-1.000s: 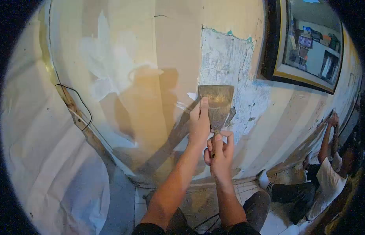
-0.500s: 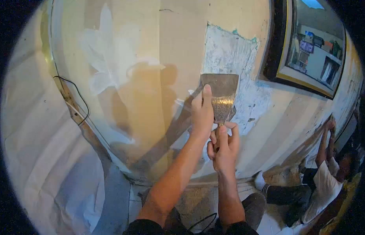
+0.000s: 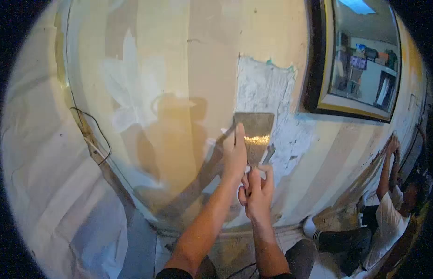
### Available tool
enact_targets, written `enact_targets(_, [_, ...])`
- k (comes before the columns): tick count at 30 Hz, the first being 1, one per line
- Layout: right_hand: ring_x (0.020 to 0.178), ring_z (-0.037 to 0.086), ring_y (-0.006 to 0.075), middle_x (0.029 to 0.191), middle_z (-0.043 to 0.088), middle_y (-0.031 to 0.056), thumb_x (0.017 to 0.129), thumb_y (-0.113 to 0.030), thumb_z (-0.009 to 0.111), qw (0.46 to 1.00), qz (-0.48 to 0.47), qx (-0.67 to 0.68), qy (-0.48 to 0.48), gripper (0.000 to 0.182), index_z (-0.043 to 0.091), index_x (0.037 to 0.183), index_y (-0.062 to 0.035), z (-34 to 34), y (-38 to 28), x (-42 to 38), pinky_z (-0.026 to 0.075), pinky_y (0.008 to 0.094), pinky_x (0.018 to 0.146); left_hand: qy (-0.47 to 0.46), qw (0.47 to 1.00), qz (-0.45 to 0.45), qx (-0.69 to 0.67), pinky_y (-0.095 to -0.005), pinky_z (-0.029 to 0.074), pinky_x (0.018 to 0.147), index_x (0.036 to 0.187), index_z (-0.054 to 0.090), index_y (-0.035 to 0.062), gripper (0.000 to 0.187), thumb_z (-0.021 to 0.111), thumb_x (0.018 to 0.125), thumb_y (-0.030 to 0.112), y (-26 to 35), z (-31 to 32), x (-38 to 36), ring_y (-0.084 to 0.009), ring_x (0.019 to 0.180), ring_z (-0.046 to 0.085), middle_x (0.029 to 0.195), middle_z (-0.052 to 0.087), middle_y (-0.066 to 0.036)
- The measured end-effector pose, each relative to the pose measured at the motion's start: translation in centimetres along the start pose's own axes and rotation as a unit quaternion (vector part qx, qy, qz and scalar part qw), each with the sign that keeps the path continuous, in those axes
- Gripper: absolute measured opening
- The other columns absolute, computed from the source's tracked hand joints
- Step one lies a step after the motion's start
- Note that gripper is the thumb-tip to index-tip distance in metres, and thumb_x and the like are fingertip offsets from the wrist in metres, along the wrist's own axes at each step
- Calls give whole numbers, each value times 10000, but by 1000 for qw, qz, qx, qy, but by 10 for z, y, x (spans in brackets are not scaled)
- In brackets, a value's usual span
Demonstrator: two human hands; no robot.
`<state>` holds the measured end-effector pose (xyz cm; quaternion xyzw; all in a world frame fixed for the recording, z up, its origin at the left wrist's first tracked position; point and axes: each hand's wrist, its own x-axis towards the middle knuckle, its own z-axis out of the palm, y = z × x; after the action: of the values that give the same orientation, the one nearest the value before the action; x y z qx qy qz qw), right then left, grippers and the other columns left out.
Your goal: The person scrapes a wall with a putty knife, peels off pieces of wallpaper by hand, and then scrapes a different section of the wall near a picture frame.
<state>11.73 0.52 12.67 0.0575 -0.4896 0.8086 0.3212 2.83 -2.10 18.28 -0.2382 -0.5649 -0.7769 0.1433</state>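
The right hand [image 3: 257,190] is clasping the scraper [image 3: 256,129] by its handle, grip curled closed; the left hand [image 3: 234,151] is holding the blade's left edge. The blade is overlapping the bare patch [image 3: 264,86], perhaps touching it, left of a mirror [image 3: 361,65].

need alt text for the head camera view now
A person's left hand and, lower down, right hand hold a broad scraper before a striped wall with a bare whitish patch. A framed mirror and another person are at right.
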Motion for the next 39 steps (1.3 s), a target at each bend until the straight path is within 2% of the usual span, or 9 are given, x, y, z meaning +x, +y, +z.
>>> enact_targets(7, [397,287,53,641,413,13,996,-245,433,1000,3,-16,10,133,394,1021,-120,1,1,2,210,212,329,-9,997,-40,58,-319,423,808,965,613,-64,466,435,976,366,4,-4,5,-161,873,525,931,621,-94])
enact_targets(9, [399,306,57,634,421,10,997,-233,429,999,-9,-32,-11,123,386,1035,-124,-1,3,17,213,211,334,8,996,51,72,-327,428,783,930,605,-72,481,436,973,376,0,0,20,-179,839,527,887,616,-99])
enact_targets(15, [396,295,54,620,415,2,996,-233,431,1000,-15,-5,-11,109,385,1021,-137,12,-11,6,203,205,336,-19,999,-7,47,-323,433,783,956,592,-77,481,429,976,375,17,-3,18,-185,820,540,892,621,-96])
enact_targets(18, [389,277,53,621,407,7,996,-231,431,1000,7,6,3,111,384,1028,-136,4,1,7,196,205,330,-20,998,60,25,-325,414,667,788,548,-46,467,431,984,361,1,-4,5,-117,689,455,685,533,-37])
enact_targets(23, [390,255,54,615,391,2,997,-227,429,999,19,26,-2,110,386,1033,-133,3,-3,-1,189,208,325,-42,996,-51,-61,-312,421,660,814,569,-43,456,431,984,357,3,-4,5,-122,686,465,712,553,-35])
enact_targets(28, [398,253,46,605,389,-9,996,-227,430,998,-43,-35,-21,112,385,1015,-126,7,-5,23,195,206,318,-1,998,44,-37,-314,406,641,799,544,-49,455,430,984,350,10,7,25,-122,678,449,696,521,-32])
enact_targets(35, [389,245,48,609,380,-7,996,-232,432,999,7,-10,29,108,383,1026,-141,7,-7,6,185,201,325,-44,997,17,59,-295,377,559,724,519,-25,472,447,978,366,12,-3,17,-92,625,411,642,450,-6])
enact_targets(36, [386,243,48,614,382,-4,996,-233,429,1000,-8,-13,16,108,380,1026,-142,14,-16,11,186,202,324,-58,997,-20,-53,-291,377,552,742,548,-15,459,455,974,370,14,2,25,-87,621,412,653,471,-11])
enact_targets(39, [384,245,46,629,389,4,999,-236,421,1000,-22,-17,-8,112,374,1030,-139,12,-19,9,191,202,319,-26,996,-22,-77,-290,388,562,755,568,-8,454,458,972,374,18,7,18,-94,622,433,663,499,-14])
